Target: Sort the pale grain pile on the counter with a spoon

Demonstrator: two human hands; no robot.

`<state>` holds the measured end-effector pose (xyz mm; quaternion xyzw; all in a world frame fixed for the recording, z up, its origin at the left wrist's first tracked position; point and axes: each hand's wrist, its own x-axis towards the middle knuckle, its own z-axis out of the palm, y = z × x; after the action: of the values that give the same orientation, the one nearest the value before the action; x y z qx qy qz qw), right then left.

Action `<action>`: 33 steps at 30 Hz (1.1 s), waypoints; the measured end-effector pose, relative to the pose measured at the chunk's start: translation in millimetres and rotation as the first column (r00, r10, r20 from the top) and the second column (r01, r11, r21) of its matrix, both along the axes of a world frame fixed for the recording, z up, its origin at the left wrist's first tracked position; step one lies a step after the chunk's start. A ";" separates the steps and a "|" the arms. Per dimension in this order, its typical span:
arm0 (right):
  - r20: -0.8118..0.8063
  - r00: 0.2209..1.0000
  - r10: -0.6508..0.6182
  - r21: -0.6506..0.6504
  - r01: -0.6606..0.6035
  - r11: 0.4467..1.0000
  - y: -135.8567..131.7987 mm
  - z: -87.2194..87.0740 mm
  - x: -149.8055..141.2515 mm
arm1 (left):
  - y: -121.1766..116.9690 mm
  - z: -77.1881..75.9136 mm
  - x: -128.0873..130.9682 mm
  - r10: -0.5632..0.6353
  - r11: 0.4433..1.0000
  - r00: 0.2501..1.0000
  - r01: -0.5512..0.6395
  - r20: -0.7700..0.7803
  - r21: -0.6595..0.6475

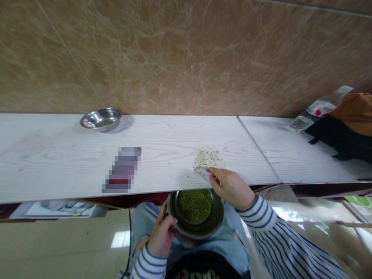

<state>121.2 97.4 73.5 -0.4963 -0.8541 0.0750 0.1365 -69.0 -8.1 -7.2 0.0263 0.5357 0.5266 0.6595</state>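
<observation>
My left hand [163, 233] is closed on the rim of a metal bowl [200, 232], held over my lap just below the table edge. Green mung beans [195, 205] cover the bowl's bottom. Over the front of the table my right hand [231, 186] grips a small, clear piece that looks like plastic [202, 172]; its exact kind I cannot make out. Right behind this piece, a thin patch of pale and dark bits [209, 157] lies scattered on the white tabletop [165, 155].
A second metal bowl [101, 119] stands near the wall at the left. A pixelated flat object [123, 170] lies left of the middle. At the far right are a clear bottle [316, 110] lying tilted, and a brown and black cloth item [353, 120].
</observation>
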 end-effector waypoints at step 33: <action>0.012 0.996 -0.089 0.072 0.088 0.993 13.5 0.6 2.6 | 2.3 -1.9 -1.1 -0.006 1.000 1.000 0.006 0.003 -0.003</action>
<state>123.8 110.9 74.1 -0.5290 -0.8344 0.0345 0.1509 -70.1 -5.8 -9.1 0.0263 0.5355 0.5237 0.6620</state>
